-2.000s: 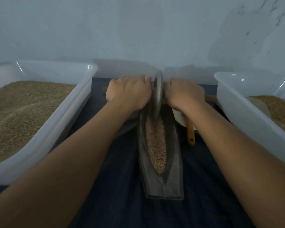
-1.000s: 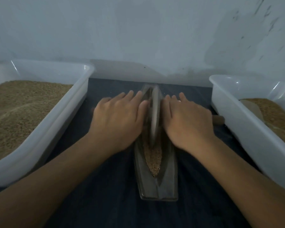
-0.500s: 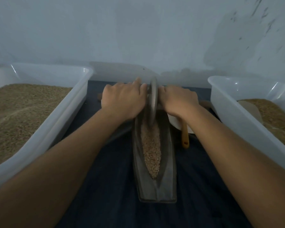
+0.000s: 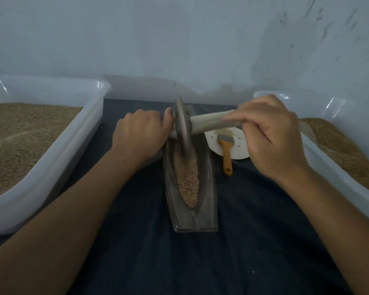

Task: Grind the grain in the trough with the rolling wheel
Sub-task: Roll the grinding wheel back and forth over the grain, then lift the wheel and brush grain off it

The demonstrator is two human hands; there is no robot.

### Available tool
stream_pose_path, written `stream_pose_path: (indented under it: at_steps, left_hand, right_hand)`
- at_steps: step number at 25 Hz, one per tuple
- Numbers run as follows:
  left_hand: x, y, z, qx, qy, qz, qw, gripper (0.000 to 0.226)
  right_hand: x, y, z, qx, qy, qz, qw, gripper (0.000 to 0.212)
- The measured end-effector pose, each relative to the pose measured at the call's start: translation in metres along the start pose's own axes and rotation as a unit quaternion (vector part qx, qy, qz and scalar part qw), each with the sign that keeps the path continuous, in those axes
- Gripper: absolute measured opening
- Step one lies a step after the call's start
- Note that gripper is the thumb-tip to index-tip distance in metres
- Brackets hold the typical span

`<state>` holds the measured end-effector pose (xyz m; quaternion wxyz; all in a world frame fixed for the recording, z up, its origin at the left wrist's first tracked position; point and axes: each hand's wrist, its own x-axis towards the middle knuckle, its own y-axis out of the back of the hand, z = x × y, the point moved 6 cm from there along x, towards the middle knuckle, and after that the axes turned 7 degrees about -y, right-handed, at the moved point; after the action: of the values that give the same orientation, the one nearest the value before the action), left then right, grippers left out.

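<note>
the rolling wheel [image 4: 182,126] stands on edge at the far end of the trough [image 4: 209,188], its lower rim down in the grain [image 4: 188,179] that fills the groove toward the near end. the trough lies lengthwise on a dark cloth [image 4: 200,262], its far tip hidden behind the wheel. the left hand [image 4: 140,136] is curled round the left end of the axle handle [image 4: 211,123], which it covers completely, with the thumb up against the wheel's face. the right hand [image 4: 271,137] is raised over the handle's right end; its fingers [image 4: 234,118] are blurred, and it is hard to tell whether they actually clasp the wood or just lie across it. behind that hand, a small brush [image 4: 226,152] rests on a white plate [image 4: 215,143], partly hidden by the wrist. a left bin [image 4: 58,145] and a right bin [image 4: 328,167], both holding grain, are cut off by the frame edges.
</note>
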<state>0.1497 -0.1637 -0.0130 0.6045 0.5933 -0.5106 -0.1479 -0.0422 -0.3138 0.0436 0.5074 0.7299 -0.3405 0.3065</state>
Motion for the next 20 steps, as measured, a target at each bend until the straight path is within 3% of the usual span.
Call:
stream_pose_path:
  at_steps: [2, 4, 6, 9, 12, 15, 18, 20]
  left_hand:
    - [0.001, -0.005, -0.005, -0.037, 0.038, -0.013, 0.999, 0.031]
    - [0.0, -0.01, -0.012, -0.133, 0.117, -0.001, 0.984, 0.032]
    - [-0.006, -0.014, -0.021, -0.276, 0.236, 0.019, 0.932, 0.053]
    - [-0.014, -0.014, -0.019, -0.353, 0.286, 0.062, 0.889, 0.073]
    - [-0.019, -0.013, -0.017, -0.39, 0.281, 0.086, 0.873, 0.072]
    - [-0.024, -0.015, -0.02, -0.436, 0.275, 0.122, 0.848, 0.069]
    - [-0.027, -0.021, -0.027, -0.505, 0.286, 0.153, 0.8, 0.058]
    - [-0.029, -0.027, -0.032, -0.564, 0.301, 0.173, 0.749, 0.049]
  right_hand:
    - [-0.018, 0.004, 0.008, -0.046, 0.033, -0.038, 0.998, 0.031]
    - [-0.032, -0.009, 0.019, -0.111, 0.024, -0.146, 0.983, 0.034]
    - [-0.044, -0.028, 0.031, -0.175, 0.019, -0.268, 0.947, 0.048]
    - [-0.049, -0.042, 0.041, -0.194, 0.027, -0.333, 0.922, 0.042]
    - [-0.045, -0.046, 0.038, -0.197, 0.064, -0.317, 0.926, 0.031]
    - [-0.029, -0.036, 0.027, -0.188, 0.098, -0.215, 0.953, 0.022]
    - [-0.005, -0.015, 0.015, -0.123, 0.069, -0.092, 0.986, 0.013]
    - [0.007, -0.002, 0.006, -0.081, 0.047, -0.011, 0.996, 0.012]
